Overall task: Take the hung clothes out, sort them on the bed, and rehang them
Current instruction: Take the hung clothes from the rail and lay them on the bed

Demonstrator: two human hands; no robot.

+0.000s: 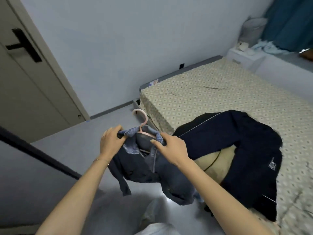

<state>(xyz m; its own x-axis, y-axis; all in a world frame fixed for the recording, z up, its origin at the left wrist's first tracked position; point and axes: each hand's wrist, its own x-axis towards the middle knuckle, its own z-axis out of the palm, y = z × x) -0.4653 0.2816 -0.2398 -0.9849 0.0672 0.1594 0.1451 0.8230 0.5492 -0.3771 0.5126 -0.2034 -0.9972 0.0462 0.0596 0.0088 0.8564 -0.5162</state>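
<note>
Both hands [111, 142] [171, 147] on jacket [145, 168] beside bed [220, 99]

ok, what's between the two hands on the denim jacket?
Head view: between the left hand and right hand sit the neck of the pink hanger and the collar of the denim jacket.

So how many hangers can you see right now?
1: the pink hanger sits in the denim jacket gripped by the left hand and right hand. More may hide under the navy garment on the bed.
</note>
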